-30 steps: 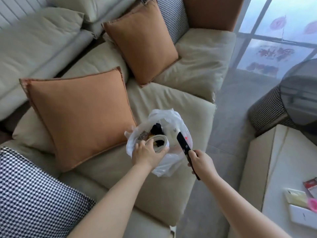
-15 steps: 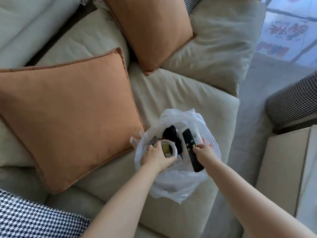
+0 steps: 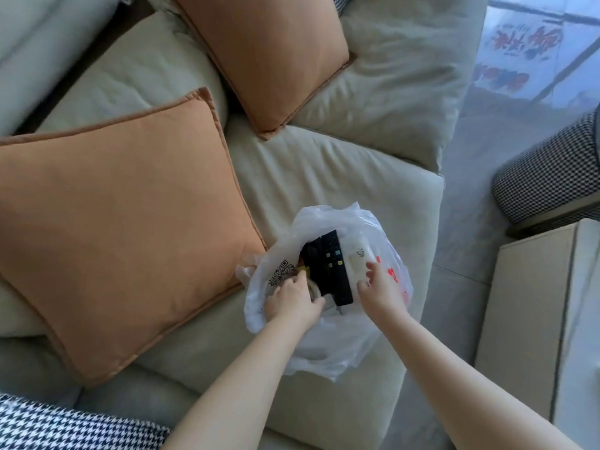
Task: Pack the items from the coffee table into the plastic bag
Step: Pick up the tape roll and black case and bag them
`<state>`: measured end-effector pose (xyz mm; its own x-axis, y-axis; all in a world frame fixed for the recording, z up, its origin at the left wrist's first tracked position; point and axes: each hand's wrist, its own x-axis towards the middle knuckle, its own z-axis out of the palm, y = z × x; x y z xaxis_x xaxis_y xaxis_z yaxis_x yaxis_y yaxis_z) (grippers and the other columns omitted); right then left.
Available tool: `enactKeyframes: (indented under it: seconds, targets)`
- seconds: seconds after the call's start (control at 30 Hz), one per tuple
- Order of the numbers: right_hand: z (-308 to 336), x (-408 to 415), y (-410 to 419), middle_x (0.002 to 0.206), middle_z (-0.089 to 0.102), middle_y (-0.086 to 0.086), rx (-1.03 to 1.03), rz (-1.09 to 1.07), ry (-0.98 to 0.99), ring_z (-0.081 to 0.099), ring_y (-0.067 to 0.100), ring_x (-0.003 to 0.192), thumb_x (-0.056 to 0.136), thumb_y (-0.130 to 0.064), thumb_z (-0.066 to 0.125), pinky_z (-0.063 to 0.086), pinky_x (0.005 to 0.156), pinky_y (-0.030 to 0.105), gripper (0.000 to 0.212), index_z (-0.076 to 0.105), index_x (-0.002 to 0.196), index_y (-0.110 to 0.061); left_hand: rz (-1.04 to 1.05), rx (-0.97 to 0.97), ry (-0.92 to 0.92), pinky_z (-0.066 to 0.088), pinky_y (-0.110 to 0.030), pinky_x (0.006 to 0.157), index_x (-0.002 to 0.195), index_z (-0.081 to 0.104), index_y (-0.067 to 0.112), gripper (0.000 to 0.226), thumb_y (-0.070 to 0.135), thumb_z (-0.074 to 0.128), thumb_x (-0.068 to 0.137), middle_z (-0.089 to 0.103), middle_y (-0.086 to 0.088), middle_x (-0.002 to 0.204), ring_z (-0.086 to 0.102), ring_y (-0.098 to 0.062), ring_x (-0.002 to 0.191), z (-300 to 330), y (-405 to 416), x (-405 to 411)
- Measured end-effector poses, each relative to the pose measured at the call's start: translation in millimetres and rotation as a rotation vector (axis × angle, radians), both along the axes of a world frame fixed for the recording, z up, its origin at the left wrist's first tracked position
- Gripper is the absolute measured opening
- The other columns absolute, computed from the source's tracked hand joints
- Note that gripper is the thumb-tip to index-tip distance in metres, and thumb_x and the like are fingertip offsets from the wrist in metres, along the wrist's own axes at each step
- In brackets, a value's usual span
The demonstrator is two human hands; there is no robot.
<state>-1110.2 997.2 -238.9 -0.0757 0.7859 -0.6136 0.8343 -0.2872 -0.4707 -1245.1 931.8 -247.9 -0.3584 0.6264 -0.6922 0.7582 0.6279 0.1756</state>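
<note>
The fingers [image 3: 370,267] of the right hand [image 3: 381,287] are spread and loosely bent, holding nothing; their tips hover just over the right side of the plastic bag [image 3: 328,349], beside a white remote [image 3: 358,259] that lies inside it. The fingers of the left hand [image 3: 292,302] are curled down into the bag's left side, around what looks like a pale roll of tape [image 3: 315,290] (only a curved edge of it shows past the knuckles, so the grip cannot be judged for certain).

Both bare forearms reach in from the lower edge of the view and converge on the bag, the left wrist bent slightly downward, the right wrist nearly straight with the palm facing down.

The bag sits open-mouthed on the beige sofa seat [image 3: 324,177], its rim crumpled outward. A black remote [image 3: 334,267] lies in the bag between the two hands, lengthwise, with coloured buttons showing; a second dark object is tucked just left of it. A printed code pattern shows on the bag's left wall, red printing on its right wall.

Touching the bag's left edge is a large orange cushion [image 3: 113,228]; a second orange cushion [image 3: 269,53] leans behind the bag. The pale coffee table [image 3: 535,319] stands to the bag's right, well apart.
</note>
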Motion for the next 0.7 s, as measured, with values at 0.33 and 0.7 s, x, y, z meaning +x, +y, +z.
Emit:
enactKeyframes:
  seconds: [0.33,0.7]
  targets:
    - [65.3,145.3,-41.3,0.135,0.053,0.003,0.217,0.239,-0.289,0.047,0.026,0.123,0.097,-0.034,0.039,0.038,0.096,0.035,0.042,0.044,0.135,-0.019,-0.313,0.138,-0.025,0.046,-0.035,0.092,0.132,0.049,0.023,0.051,0.054,0.037,0.093,0.061,-0.004,0.126,0.056,-0.026,0.118,71.8,7.1,112.5]
    - [87.9,333.0,-148.4,0.126,0.060,0.004,0.158,-0.003,-0.389,0.055,0.025,0.117,0.095,-0.041,0.041,0.043,0.091,0.034,0.039,0.051,0.126,-0.019,-0.750,0.116,-0.043,0.040,-0.033,0.097,0.129,0.053,0.025,0.051,0.057,0.039,0.092,0.061,-0.002,0.129,0.054,-0.023,0.122,93.2,-48.4,311.1]
